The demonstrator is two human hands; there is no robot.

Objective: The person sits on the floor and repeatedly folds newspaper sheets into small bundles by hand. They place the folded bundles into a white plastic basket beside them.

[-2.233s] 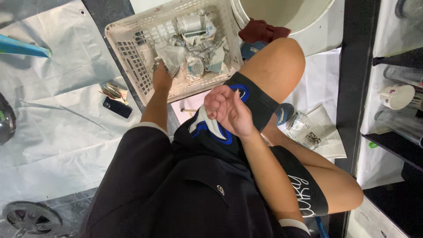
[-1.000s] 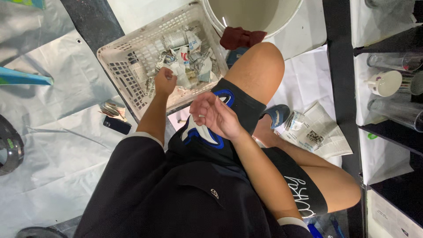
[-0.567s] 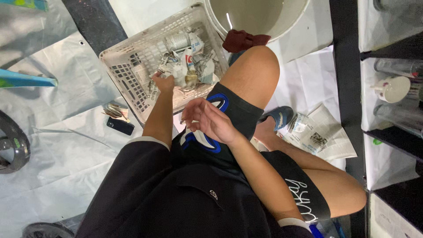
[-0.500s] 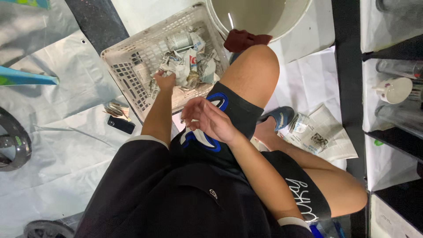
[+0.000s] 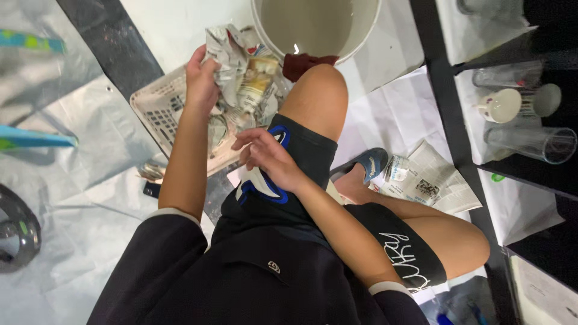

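Observation:
My left hand [image 5: 201, 77] is raised above the white plastic basket [image 5: 161, 113] and grips a crumpled newspaper bundle [image 5: 227, 59]. More paper-wrapped items [image 5: 259, 84] lie in the basket beneath it. My right hand [image 5: 265, 157] rests on my left thigh, fingers loosely curled, holding nothing that I can see. I am sitting low, with my bare knee [image 5: 318, 90] up between the basket and the bucket.
A large white bucket of murky water [image 5: 314, 25] stands just beyond the knee, a dark red cloth [image 5: 301, 62] at its base. Folded newspaper [image 5: 428, 179] lies by my blue slipper [image 5: 363, 165]. Black shelves on the right hold a cup [image 5: 497, 106] and glasses [image 5: 530, 142].
My left hand has come up out of the basket, lifting a newspaper-wrapped bundle. The right hand has stayed on the thigh. The view has moved in closer.

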